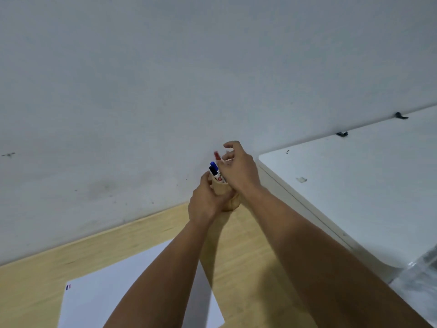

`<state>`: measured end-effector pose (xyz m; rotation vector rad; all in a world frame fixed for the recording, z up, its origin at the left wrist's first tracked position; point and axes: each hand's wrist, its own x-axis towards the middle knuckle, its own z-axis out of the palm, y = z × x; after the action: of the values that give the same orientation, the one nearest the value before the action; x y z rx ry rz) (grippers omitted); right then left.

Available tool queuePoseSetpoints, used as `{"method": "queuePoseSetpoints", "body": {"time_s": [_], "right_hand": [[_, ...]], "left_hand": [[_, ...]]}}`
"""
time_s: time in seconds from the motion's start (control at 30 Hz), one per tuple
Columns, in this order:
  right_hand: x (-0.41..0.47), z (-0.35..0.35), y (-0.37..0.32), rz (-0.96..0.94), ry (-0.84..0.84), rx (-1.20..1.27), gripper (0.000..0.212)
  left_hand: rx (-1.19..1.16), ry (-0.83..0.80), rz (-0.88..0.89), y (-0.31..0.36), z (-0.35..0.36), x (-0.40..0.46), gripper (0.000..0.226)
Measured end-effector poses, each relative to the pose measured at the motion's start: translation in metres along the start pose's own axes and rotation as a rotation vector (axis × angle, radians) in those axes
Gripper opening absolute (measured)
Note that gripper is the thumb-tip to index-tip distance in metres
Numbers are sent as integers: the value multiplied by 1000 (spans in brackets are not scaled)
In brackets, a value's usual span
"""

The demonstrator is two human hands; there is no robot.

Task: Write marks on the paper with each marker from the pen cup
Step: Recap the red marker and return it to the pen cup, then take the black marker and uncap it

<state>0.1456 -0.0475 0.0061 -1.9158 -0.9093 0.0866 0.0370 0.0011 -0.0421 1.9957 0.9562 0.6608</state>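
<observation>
A tan pen cup (222, 189) stands at the far edge of the wooden table, against the wall. My left hand (208, 200) is wrapped around its left side. A blue-capped marker (214, 166) and a black-capped marker (212, 172) stick up out of it. My right hand (237, 169) is above the cup's right side, fingers curled on a red-capped marker (217, 155), which is blurred and partly hidden. The white paper (113, 287) lies nearer to me, with small red and blue marks (68, 287) at its left corner.
The wooden table (248, 256) meets a pale wall (165, 91) just behind the cup. A white cabinet top (354, 190) rises at the right, close to my right forearm. Something clear and shiny (421, 273) sits at the right edge.
</observation>
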Motion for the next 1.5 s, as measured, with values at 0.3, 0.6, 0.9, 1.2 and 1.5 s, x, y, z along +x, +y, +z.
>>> {"method": "queuePoseSetpoints", "body": {"time_s": [0.3,0.6,0.9,1.2,1.5], "right_hand": [[-18,22,21,-139,17,-322,33],[-13,-16,-33,-142,243,63,18],[-53,-22,-96,-49,-160,430,23],[-154,55,-147,-12,-776,530,17],[-207,125,-182,-219,-681,447,6]], "left_hand": [[57,18,13,-9,5,-3,59],[71,37,56,11,-31,-16,100],[-77,222,64,17,-142,-49,50],[28,196,68,-31,-252,-128,71],[419,229,-19,-80,-321,-158,65]]}}
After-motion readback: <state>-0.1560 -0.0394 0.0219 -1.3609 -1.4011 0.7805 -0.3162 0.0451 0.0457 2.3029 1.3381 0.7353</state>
